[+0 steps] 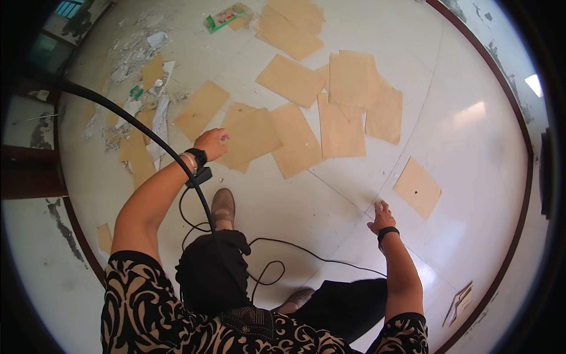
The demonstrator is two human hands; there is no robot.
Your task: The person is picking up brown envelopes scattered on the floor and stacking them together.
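My left hand (212, 143) hangs over the pale floor beside a tan cardboard sheet (253, 137), its fingers loosely bent and apart with nothing visible in them. Under that sheet lies another tan one, and a further tan sheet (201, 110) rests just beyond the hand. On the right, my right hand (382, 218) reaches low over bare tile, fingers slightly spread and no object plainly held. Nearest to it is a single tan sheet (418, 187) with a dark spot in its middle. Both wrists wear black bands.
More tan sheets (352, 78) overlap farther out. Torn white paper and debris (158, 124) lie at the left, and a green-and-white packet (226, 17) at the far side. A black cable (321, 258) loops around my feet. Folded card (458, 303) leans near the right wall.
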